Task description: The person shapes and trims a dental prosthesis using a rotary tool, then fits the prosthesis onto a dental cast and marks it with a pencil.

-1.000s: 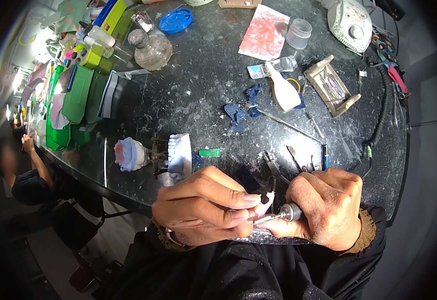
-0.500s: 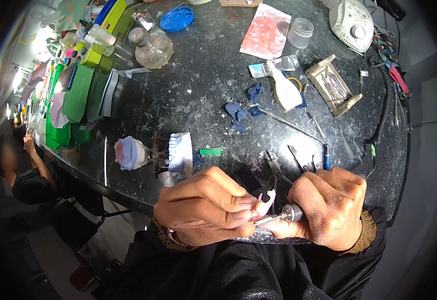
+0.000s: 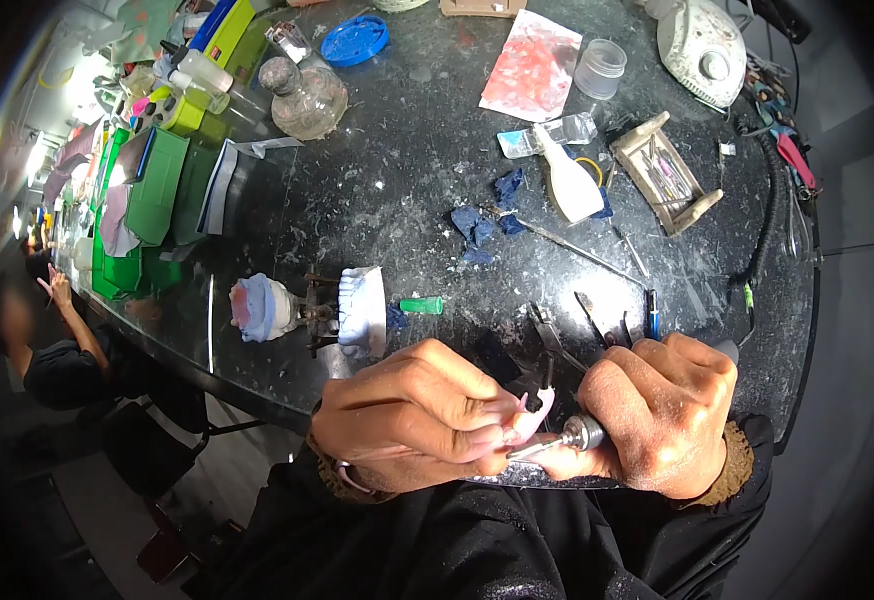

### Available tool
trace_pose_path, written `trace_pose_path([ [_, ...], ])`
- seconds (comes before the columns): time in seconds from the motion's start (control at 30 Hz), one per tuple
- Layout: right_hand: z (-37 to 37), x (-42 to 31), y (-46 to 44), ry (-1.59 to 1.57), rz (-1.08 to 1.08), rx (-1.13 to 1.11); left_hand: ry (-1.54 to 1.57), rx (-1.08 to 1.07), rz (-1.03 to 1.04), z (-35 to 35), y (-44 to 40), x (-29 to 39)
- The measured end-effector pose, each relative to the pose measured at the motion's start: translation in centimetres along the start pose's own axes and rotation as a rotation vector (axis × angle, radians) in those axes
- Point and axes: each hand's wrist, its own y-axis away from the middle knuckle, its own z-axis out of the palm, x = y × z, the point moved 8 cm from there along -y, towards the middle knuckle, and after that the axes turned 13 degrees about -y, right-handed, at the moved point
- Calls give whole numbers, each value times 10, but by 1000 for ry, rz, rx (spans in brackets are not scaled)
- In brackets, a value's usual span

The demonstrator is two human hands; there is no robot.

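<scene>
My left hand (image 3: 412, 418) pinches a small pink and white dental piece (image 3: 532, 415), whose curved end sticks out past the fingertips. In my right hand (image 3: 652, 415) is a rotary handpiece (image 3: 585, 432), its thin metal bit pointing left against or just beside the piece; exact contact is hidden by the fingers. Both hands are close together at the bench's front edge. Pliers (image 3: 547, 335) lie just beyond them. Left of these, a plaster dental model on an articulator (image 3: 319, 312) stands near a green cylinder (image 3: 421, 305).
A white bottle (image 3: 571, 185), a wooden holder with burs (image 3: 665, 175), blue scraps (image 3: 473, 228) and a long metal tool (image 3: 577, 248) lie beyond my hands. A glass flask (image 3: 304, 98) and green bins (image 3: 152, 190) stand at the left. Another person (image 3: 67, 370) sits far left.
My left fingers have shifted and turned the dental piece, so more of its pale curved end shows. My right hand has moved slightly right. The other person's hand has opened its fingers.
</scene>
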Motion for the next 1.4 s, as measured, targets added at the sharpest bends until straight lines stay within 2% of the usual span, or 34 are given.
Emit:
trace_pose_path([
  [0.17,-2,2,0,6,41,28,-18,11,-8,2,-1,2],
  [0.37,0,0,3,5,-44,35,28,-41,-27,3,-4,2],
  [0.47,-2,2,2,-4,21,78,-27,29,7,4,-8,2],
  [0.57,2,-1,5,10,-28,81,195,-8,-82,3,0,-6],
  [0.67,0,-1,4,13,-3,49,207,16,-78,2,1,-6],
  [0.87,1,-3,3,-12,-21,32,43,103,-46,3,-6,-1],
  [0.97,-7,0,3,-98,-21,83,133,105,-34,4,-6,-5],
  [1.07,-14,6,1,-74,43,77,118,69,-110,5,-10,-7],
  [1.1,-15,9,0,-123,68,68,214,68,-150,4,-5,-9],
  [1.23,-17,12,-6,-374,132,31,244,72,-200,4,-6,-10],
  [1.4,-10,9,-2,-598,24,117,228,57,-174,4,-2,-13],
])
